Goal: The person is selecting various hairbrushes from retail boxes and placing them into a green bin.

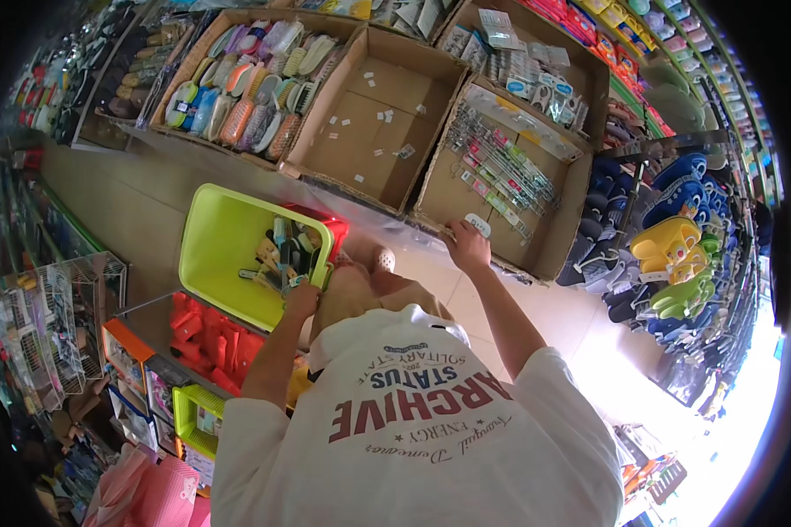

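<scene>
My left hand (302,300) grips the near rim of a lime-green plastic basket (221,240), which tilts open toward me. Several small black, tan and teal items (283,253) lie bunched at its right end; their kind is hard to make out. My right hand (469,246) is on the front edge of a shallow cardboard box (547,260), its fingers bent over the wall. By those fingers is a white oval piece (478,225) bearing writing; I cannot tell whether they hold it. Metal clip hangers (501,171) with coloured paper bands lie inside this box.
Left of it stands a cardboard box (369,141) with scattered white paper bits, then a box of hairbrushes (257,85). Small packs (534,72) fill a box behind. Slippers (672,244) hang at right. Red packets (211,336) and a wire rack (59,323) are at left.
</scene>
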